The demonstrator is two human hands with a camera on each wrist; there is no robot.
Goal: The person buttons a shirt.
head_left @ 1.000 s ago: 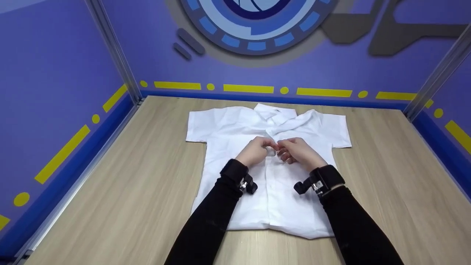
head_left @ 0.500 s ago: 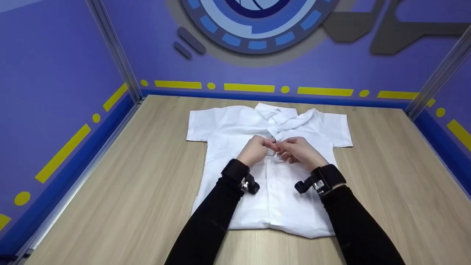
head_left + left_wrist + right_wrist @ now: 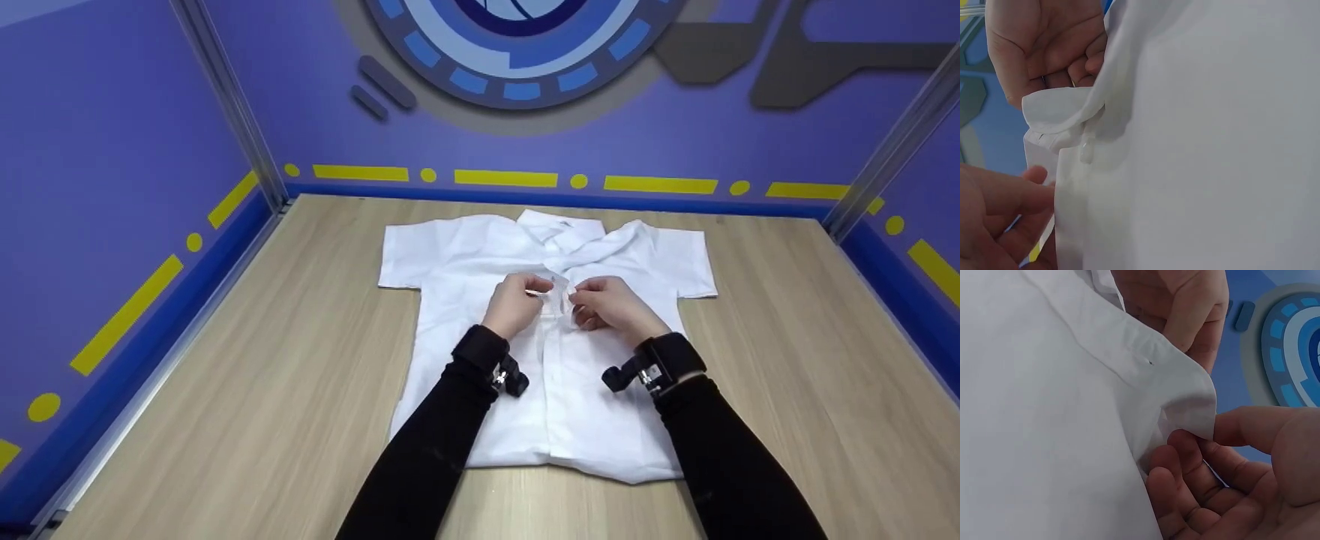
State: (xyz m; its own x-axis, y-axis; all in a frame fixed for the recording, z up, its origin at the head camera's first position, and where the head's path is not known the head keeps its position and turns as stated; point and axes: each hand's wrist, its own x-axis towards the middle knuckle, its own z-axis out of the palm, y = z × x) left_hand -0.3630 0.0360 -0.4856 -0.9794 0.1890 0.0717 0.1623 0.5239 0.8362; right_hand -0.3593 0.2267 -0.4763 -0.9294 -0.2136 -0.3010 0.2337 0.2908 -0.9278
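Observation:
A white short-sleeved button-up shirt (image 3: pixel 480 390) lies spread face up, its collar (image 3: pixel 559 229) away from me. At mid-chest, my left hand (image 3: pixel 514 304) pinches the front placket edge, also seen in the left wrist view, where a small pale button (image 3: pixel 1086 151) shows on the cloth. Just across from it, my right hand (image 3: pixel 611 307) holds the raised placket between thumb and curled fingers. A buttonhole (image 3: pixel 1148 360) shows on that fold in the right wrist view, between the two hands. Cloth hides part of the left fingertips there.
The shirt rests on a wood-grain table (image 3: pixel 300 337). Blue-purple panels (image 3: pixel 480 127) with yellow markings enclose its back and sides, joined by metal corner posts (image 3: pixel 232 97). Black wrist cameras (image 3: pixel 510 375) sit on both forearms.
My fingertips met over the placket before; now the hands have drawn slightly apart, the left one moving left, and a raised strip of cloth shows between them. The shirt stays in place.

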